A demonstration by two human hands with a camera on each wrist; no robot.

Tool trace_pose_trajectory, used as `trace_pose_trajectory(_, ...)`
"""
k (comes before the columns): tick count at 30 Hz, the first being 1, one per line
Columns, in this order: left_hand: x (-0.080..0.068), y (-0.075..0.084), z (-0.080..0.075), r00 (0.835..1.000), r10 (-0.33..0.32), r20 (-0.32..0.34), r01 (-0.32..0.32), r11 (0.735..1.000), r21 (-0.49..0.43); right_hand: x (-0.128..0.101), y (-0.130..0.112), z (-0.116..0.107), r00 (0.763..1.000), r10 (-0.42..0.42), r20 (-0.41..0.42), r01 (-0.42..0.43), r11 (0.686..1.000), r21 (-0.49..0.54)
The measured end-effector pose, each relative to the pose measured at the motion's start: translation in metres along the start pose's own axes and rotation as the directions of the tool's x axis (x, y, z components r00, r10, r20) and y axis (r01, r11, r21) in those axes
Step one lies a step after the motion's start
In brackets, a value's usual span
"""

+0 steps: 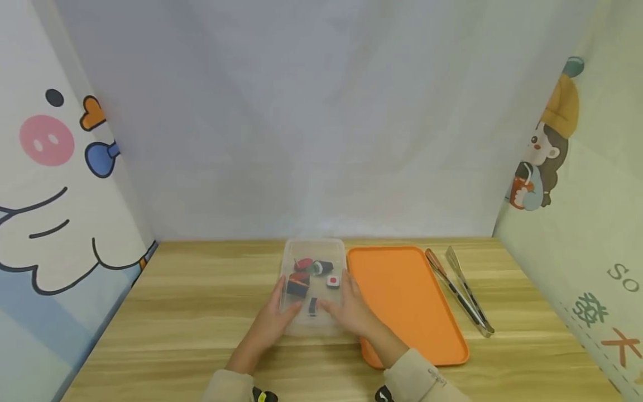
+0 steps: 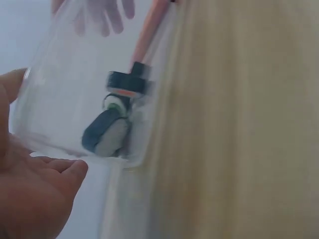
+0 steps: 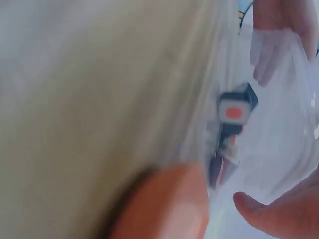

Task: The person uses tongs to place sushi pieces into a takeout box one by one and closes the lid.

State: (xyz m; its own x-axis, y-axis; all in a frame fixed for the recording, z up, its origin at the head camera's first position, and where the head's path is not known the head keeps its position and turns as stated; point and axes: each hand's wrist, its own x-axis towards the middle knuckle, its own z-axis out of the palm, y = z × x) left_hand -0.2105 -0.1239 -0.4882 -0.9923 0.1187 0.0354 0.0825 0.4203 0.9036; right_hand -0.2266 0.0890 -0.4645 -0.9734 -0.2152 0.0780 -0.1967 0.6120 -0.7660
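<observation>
Seen from the head camera, a clear plastic box (image 1: 313,245) sits near the middle of a wooden tabletop (image 1: 201,301), a little toward its near edge. Both hands hold it by its near end: the left hand (image 1: 273,321) presses against the box's left side with thumb and fingers wrapped round the wall, and the right hand (image 1: 351,310) grips the right side the same way, fingers curled over the rim. Inside the box lie several small toy sushi pieces (image 1: 306,273), dark rolls with red and white tops, gathered toward the far half. Just beside the box, touching or nearly touching its right side, lies a flat orange tray (image 1: 402,290), reaching toward the near edge of the tabletop. To the right of the tray, a pair of metal tongs (image 1: 459,290) lies lengthwise. Both wrist views are blurred; each shows the box wall close up with a sushi piece behind it.
</observation>
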Motion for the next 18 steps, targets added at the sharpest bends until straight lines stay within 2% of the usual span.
trace_pose_trajectory(4, 0.016, 0.003, -0.014, 0.998, 0.033, 0.055, -0.03, 0.998, -0.059, 0.019, 0.003, -0.011, 0.999, -0.035, -0.011, 0.035, 0.999, 0.007)
trace_pose_trajectory(6, 0.03, 0.003, -0.019, 0.995, 0.071, 0.076, -0.065, 0.995, -0.077, 0.03, 0.004, -0.013, 1.0, -0.013, 0.012, 0.013, 1.0, 0.002)
trace_pose_trajectory(8, 0.041, 0.003, -0.023, 0.992, 0.09, 0.092, -0.086, 0.995, -0.043, 0.038, 0.006, -0.014, 0.999, 0.016, 0.043, -0.016, 1.0, -0.006)
trace_pose_trajectory(11, 0.053, -0.001, -0.025, 0.987, 0.081, 0.14, -0.086, 0.996, 0.029, 0.046, 0.008, -0.011, 0.994, 0.065, 0.091, -0.064, 0.998, -0.02)
trace_pose_trajectory(15, 0.06, -0.007, -0.024, 0.982, 0.052, 0.181, -0.068, 0.994, 0.081, 0.05, 0.013, -0.002, 0.992, 0.084, 0.096, -0.083, 0.996, -0.015)
trace_pose_trajectory(18, 0.062, -0.01, -0.023, 0.983, 0.051, 0.174, -0.071, 0.991, 0.112, 0.05, 0.015, 0.0, 0.994, 0.076, 0.074, -0.074, 0.997, -0.036)
